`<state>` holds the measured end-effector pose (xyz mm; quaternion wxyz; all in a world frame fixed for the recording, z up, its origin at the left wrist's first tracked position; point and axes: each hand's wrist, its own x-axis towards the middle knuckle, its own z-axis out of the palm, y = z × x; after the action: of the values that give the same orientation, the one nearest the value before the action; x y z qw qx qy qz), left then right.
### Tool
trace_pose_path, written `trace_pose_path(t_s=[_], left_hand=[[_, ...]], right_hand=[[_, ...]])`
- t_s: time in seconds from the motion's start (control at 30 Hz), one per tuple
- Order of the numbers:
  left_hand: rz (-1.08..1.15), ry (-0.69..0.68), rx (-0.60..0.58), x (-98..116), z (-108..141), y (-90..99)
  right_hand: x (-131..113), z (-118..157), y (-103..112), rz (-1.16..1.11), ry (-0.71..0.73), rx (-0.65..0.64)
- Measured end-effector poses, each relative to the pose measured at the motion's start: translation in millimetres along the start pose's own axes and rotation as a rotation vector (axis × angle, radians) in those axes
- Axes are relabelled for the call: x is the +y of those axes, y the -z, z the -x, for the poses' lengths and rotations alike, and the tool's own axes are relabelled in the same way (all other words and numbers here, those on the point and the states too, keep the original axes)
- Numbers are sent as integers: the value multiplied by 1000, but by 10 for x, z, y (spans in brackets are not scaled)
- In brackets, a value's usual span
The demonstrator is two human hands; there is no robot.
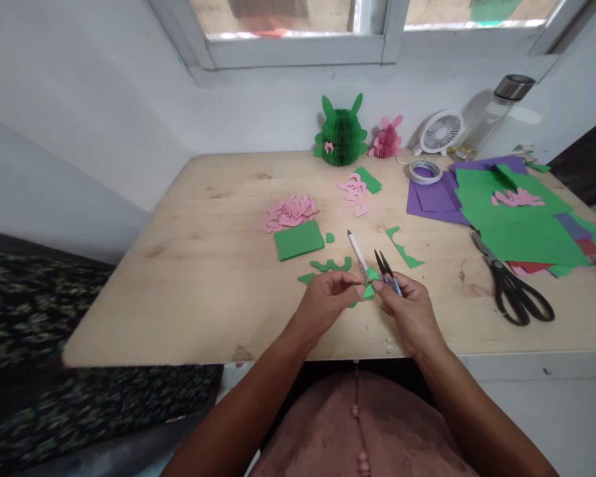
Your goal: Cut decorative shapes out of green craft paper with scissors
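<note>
Head-worn camera looks forward and down at the hands [322, 301].

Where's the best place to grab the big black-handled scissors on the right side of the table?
Take the black-handled scissors by their handle loops, coming from the near right. They lie flat on the wooden table with the loops toward you and the blades angled away, tips near the green paper, so the loops are the free, open end.

Jagged green paper scrap [370, 289] pinched in left hand [325, 301]; small snips [390, 273], black blades parted, tips up, blue handles, gripped in right hand [412, 313].
</note>
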<state>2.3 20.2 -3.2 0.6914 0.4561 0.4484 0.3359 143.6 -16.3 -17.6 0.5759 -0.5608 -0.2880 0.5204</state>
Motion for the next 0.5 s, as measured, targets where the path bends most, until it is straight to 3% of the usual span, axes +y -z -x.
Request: trace_pose_path(t_s=[0.33,0.4,0.5], left_hand=[[75,-13,54,-102,-11,-69],[38,-67,81,-129,16,-72],[-186,-235,144,-159,69,-78]], right_hand=[[7,-1,5,38,0,-26],[-3,-4,-5,49,13,8],[-18,-5,-28,53,38,51]])
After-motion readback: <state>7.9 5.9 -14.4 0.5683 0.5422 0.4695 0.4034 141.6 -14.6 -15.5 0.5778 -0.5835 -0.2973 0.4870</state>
